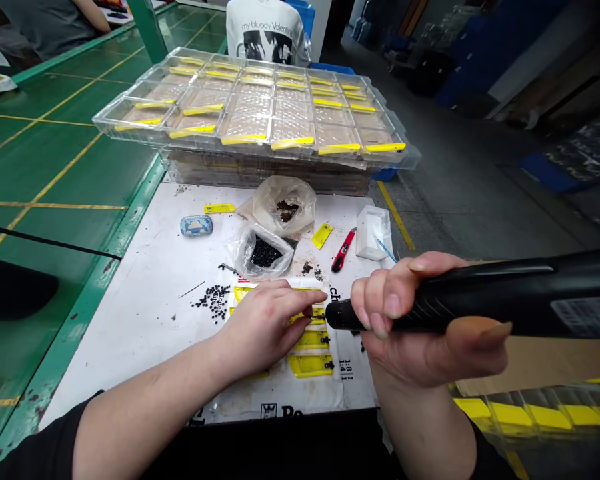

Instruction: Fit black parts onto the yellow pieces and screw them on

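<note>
My right hand (420, 320) is wrapped around a black electric screwdriver (510, 290), whose nose points left at a row of yellow plastic parts (313, 365). Over those parts lies my left hand (267, 320), its index finger stretched forward and its thumb bent in, holding one yellow part beside the driver's tip. Small black fittings (325, 341) sit at the right ends of the parts. The screwdriver's bit and whatever lies under my left palm are hidden. A white printed sheet (300, 397) is beneath the parts.
Ahead are a bag of black screws (265, 253), a bag of brown pieces (287, 210), a red cutter (343, 251), a white box (373, 232) and a blue tin (197, 225). Loose black bits (213, 303) lie left. Stacked clear trays (260, 127) stand behind; a person (267, 30) sits beyond.
</note>
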